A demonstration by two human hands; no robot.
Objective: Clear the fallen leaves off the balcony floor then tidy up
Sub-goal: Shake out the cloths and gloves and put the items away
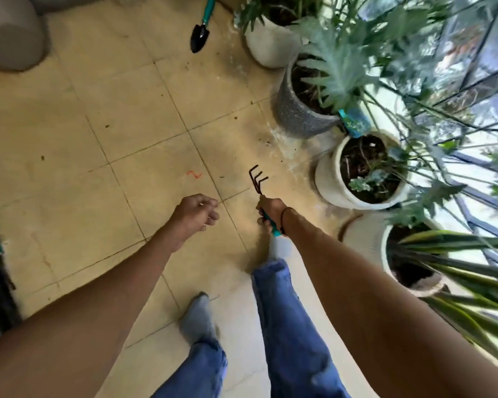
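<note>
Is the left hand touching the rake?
Apart. The head view shows bare floor tile between the left hand and the rake, which the right hand grips.

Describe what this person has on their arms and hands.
Both forearms are bare: no sleeves and no gloves show. The right hand has a thin dark band round its wrist. The left hand and its wrist carry nothing.

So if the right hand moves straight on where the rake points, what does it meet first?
Probably bare floor tile: the right hand holds the rake pointing up-frame, left of the grey pot. Depth is unclear.
</note>
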